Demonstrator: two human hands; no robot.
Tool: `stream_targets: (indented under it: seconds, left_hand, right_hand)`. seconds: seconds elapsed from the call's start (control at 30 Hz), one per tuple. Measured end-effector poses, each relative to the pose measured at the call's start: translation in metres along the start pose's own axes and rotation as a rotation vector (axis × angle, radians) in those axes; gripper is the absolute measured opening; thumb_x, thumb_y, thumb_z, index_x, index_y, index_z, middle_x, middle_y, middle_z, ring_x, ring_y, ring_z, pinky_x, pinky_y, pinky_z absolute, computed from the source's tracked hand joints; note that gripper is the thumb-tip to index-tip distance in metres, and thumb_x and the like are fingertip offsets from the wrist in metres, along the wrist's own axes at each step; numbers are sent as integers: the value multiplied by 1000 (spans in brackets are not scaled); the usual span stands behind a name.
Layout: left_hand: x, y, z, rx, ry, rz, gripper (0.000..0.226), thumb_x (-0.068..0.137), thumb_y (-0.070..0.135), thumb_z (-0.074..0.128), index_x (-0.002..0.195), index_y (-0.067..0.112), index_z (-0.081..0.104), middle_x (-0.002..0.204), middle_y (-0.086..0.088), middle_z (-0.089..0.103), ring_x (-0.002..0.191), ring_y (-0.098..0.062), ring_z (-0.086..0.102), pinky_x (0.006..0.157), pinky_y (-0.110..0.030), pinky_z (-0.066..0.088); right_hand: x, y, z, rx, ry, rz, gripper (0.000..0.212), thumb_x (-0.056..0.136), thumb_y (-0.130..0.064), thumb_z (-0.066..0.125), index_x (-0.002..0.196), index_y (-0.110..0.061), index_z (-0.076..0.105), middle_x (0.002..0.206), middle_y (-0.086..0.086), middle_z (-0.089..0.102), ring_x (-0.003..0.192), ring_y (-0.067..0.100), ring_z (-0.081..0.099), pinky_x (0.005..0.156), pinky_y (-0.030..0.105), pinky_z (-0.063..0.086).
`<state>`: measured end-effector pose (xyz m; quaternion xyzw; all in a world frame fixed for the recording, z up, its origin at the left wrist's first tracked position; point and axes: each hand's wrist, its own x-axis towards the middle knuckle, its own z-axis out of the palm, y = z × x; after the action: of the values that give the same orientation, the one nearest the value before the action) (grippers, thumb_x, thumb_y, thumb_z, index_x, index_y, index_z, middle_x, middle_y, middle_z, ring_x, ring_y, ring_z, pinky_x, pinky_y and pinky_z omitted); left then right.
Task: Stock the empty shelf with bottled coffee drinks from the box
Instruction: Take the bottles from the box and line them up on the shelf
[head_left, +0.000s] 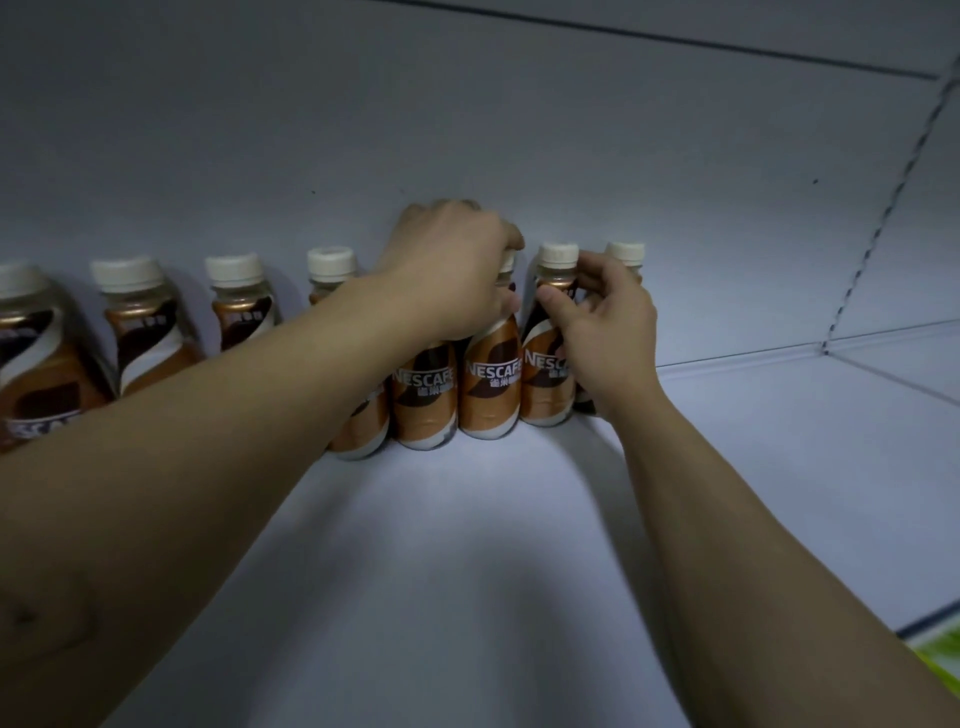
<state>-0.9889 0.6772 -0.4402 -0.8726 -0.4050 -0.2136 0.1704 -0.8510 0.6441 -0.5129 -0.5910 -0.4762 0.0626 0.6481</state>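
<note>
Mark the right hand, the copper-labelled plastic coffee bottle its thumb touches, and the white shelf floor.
Right hand (610, 322): head view, back of the hand.
Copper-labelled plastic coffee bottle (543, 389): head view, lower label.
White shelf floor (467, 545): head view, bare middle patch.

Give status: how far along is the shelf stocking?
Done: a row of bottles stands along the shelf back wall, left edge to about the middle. In hand: the left hand grips the top of a Nescafe bottle; the right hand pinches the neck of the neighbouring bottle. Left: the shelf's right stretch and front are bare. The box is out of view.
</note>
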Motion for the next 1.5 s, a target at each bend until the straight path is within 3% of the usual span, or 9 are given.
stream_targets:
  seconds: [0.27, 0.4, 0.47, 0.6, 0.77, 0.93, 1.1, 1.27, 1.5]
  left_hand:
    - [-1, 7, 2, 63, 45, -20, 59, 83, 47, 64, 134, 20, 50, 124, -12, 51, 114, -32, 47, 93, -43, 37]
    - [8, 17, -12, -59, 90, -15, 68, 84, 44, 65, 142, 18, 39, 139, -11, 41, 127, -31, 39, 102, -45, 34]
    - [15, 22, -17, -83, 73, 10, 65, 87, 39, 64, 144, 22, 38, 142, -10, 41, 130, -30, 38, 104, -45, 33]
    - [26, 31, -12, -136, -87, 51, 51, 91, 31, 61, 140, 29, 45, 136, -5, 52, 121, -26, 49, 101, -43, 41]
    - [28, 33, 1, -274, -93, 14, 43, 90, 24, 64, 131, 25, 54, 122, -5, 62, 105, -23, 58, 83, -32, 47]
    - [35, 32, 5, -370, -75, -20, 31, 90, 27, 65, 119, 25, 58, 101, 0, 63, 87, -18, 59, 69, -28, 44]
    - [38, 28, 4, -417, -50, -49, 28, 82, 33, 73, 108, 27, 64, 102, 2, 66, 85, -17, 62, 72, -29, 48]
    - [36, 27, 4, -425, -29, -51, 31, 81, 36, 74, 110, 27, 66, 106, 0, 67, 88, -17, 62, 75, -30, 48]
    - [31, 26, 7, -368, -29, -19, 42, 82, 41, 71, 121, 28, 61, 114, -2, 65, 98, -21, 60, 86, -40, 52]
  right_hand:
    - [-1, -7, -11, -74, -38, -46, 49, 87, -18, 69, 134, -18, 55, 127, -4, 62, 108, 3, 56, 98, 23, 47]
    - [12, -2, -44, -79, 318, -60, 41, 88, -16, 61, 128, -21, 60, 119, -9, 65, 89, 12, 61, 82, 22, 50]
    - [17, 8, -53, -149, 381, 30, 41, 86, -18, 61, 127, -21, 56, 117, -7, 62, 96, 17, 62, 78, 25, 46]
    - [14, 22, -41, -218, 147, 101, 47, 88, -29, 62, 133, -19, 51, 122, -1, 58, 104, 15, 59, 83, 27, 45]
    - [17, 31, -42, -320, 21, 107, 29, 85, -35, 64, 107, -18, 67, 101, 4, 59, 91, 21, 59, 73, 26, 39]
    - [19, 37, -39, -386, -28, 187, 67, 71, -53, 76, 124, -15, 62, 114, 7, 61, 97, 20, 61, 76, 29, 46]
    - [15, 31, -42, -293, -6, 176, 54, 81, -32, 74, 130, -16, 54, 118, 2, 59, 103, 20, 59, 84, 30, 48]
    - [10, 23, -46, -146, 4, 187, 41, 84, -14, 69, 123, -15, 57, 104, -5, 59, 93, 12, 56, 82, 26, 45]
    - [13, 27, -46, -49, -61, 241, 42, 82, -6, 62, 122, -18, 61, 112, 0, 68, 103, 19, 63, 96, 45, 51]
